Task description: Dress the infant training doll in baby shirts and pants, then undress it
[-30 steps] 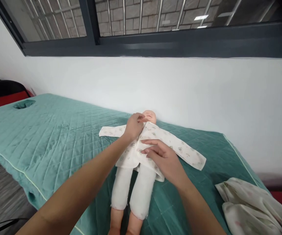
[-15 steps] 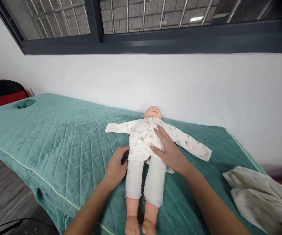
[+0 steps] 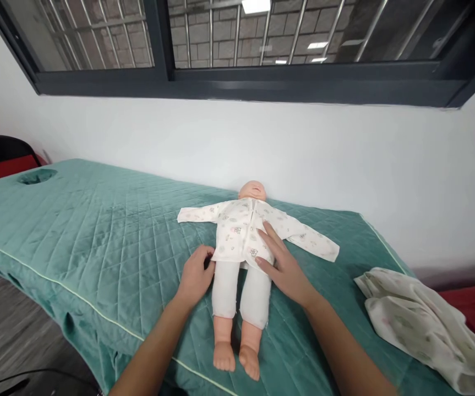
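Observation:
A baby doll [image 3: 239, 286] lies on its back on a teal quilted massage bed [image 3: 97, 231], head toward the wall. It wears a white printed shirt [image 3: 241, 231] with both sleeves spread out sideways, and its legs are white cloth with bare feet. My left hand [image 3: 195, 276] rests on the bed beside the doll's left hip, fingers curled at the shirt's lower hem. My right hand [image 3: 282, 264] lies flat and open on the shirt's lower right side, over the doll's belly and hip.
A crumpled white printed cloth [image 3: 419, 322] lies on the bed at the right end. A face hole [image 3: 37, 176] is at the bed's far left end. A white wall and dark-framed window run behind the bed. The bed's front edge drops to a grey floor.
My left hand came down from the doll's collar to the bed by its hip. My right hand spread flat on the shirt's lower right. The shirt front now lies closed and smooth.

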`<state>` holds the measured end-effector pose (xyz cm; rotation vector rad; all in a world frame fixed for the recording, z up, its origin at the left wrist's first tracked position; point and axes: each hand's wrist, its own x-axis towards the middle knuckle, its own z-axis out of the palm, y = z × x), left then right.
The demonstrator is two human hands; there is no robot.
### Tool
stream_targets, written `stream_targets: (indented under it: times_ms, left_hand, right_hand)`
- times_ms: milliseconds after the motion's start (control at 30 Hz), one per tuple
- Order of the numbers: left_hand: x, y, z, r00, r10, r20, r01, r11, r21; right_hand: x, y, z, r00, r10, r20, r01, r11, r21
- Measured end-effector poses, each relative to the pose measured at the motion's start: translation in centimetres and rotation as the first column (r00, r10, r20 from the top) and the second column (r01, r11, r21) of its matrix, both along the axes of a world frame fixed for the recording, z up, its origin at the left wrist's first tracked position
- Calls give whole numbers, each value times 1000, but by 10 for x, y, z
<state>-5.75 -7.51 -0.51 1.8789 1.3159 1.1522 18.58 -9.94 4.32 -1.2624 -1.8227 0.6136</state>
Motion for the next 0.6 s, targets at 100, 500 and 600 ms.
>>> stream_targets:
  times_ms: [100,500,600]
  left_hand:
    - [-2,-2,0,994,83,74,-86,995,43]
    - [-2,-1,-3,997,71,35,-74,994,80]
    - [-3,0,-3,996,80,42,-83,994,78]
  right_hand:
    - [2,-7,-7,993,-44,-111,53,996,75]
    - [14,-50,-33,967,-228,-116,233,972,32]
    - [11,-44,-35,954,-283,-96,288,957,39]
